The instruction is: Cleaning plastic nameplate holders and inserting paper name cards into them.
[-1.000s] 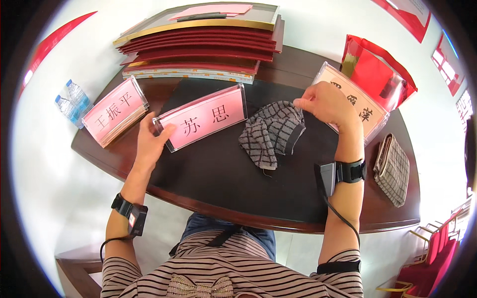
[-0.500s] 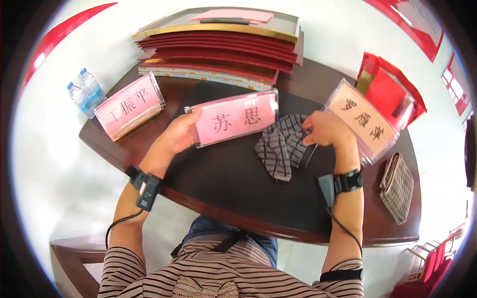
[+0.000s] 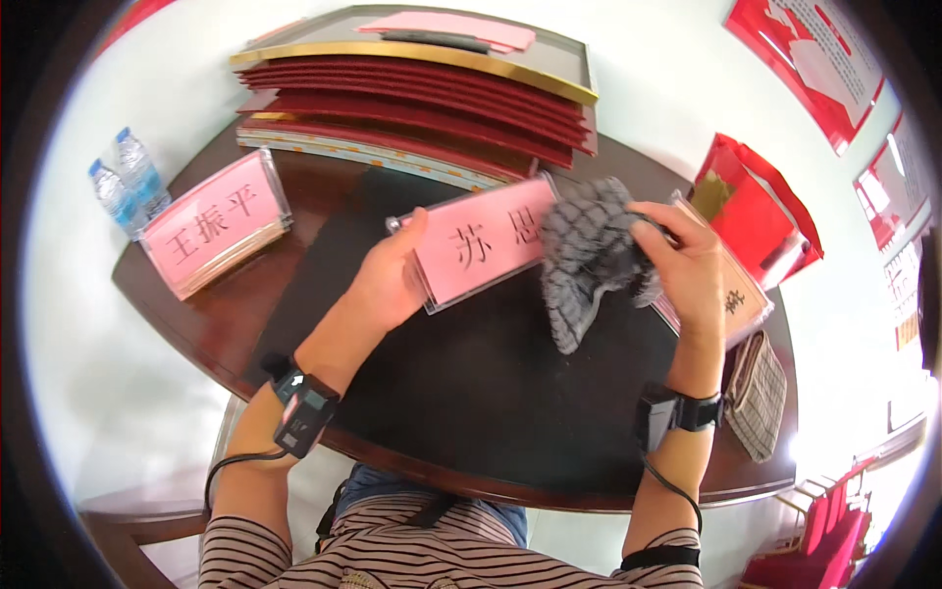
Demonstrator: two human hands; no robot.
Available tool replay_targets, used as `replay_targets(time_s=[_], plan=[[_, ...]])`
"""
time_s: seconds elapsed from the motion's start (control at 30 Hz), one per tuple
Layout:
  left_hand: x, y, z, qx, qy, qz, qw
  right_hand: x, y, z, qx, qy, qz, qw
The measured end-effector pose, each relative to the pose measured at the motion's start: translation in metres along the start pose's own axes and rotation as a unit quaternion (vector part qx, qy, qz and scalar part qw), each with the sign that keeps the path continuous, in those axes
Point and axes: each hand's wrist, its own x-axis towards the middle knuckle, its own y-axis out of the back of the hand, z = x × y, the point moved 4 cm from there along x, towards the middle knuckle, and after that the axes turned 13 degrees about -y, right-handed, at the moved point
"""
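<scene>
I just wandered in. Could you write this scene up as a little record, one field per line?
Left hand: holds the left end of a flat, pink, clear-cased name plate
Right hand: holds a bunched grey checked fabric cloth
Cloth and plate: cloth overlaps the plate's right end in view; contact unclear
Surface: dark wooden table with a flat black mat
Far side: stack of dark red folders
Left side: two clear plastic bottles; another pink rectangular name plate
Right side: glossy red bag; beige checked fabric pouch
</scene>
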Motion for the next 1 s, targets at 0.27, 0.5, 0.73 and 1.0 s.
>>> replay_targets(time_s=[0.27,0.5,0.73,1.0], plan=[[-0.009,-0.006,0.017,0.227,-0.126,0.107,0.96,0.008,0.011,0.016,-0.277,-0.022,0.112,0.954],[-0.019,-0.028,0.021,0.202,-0.157,0.092,0.962,0.003,0.046,0.003,0.245,-0.11,0.162,0.949],[-0.019,-0.022,0.015,0.174,-0.142,0.051,0.973,-0.014,0.004,-0.017,0.136,-0.031,0.137,0.981],[-0.025,-0.04,0.007,0.086,-0.098,-0.031,0.991,-0.055,-0.08,-0.046,-0.083,0.26,-0.056,0.96]])
